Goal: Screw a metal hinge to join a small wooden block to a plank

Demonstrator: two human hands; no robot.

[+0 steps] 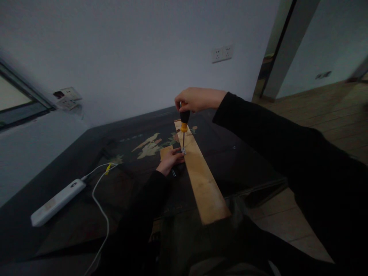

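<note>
Pale wooden board [202, 180] lies flat; right fingers [177, 103] pinch an upright screwdriver [184, 125]; whether left fingers [177, 156] pinch the shiny piece [183, 150], I cannot tell.

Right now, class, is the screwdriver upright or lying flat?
Upright: the screwdriver has its handle uppermost in the right hand, its shaft pointing down toward the wooden board.

The board [205, 188] lies on the table [235, 161], right of the cable [107, 224].

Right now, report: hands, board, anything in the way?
Right hand grips screwdriver, shaft down at metal piece by edge of wooden board. Left hand alongside. Power strip apart, off left.
</note>
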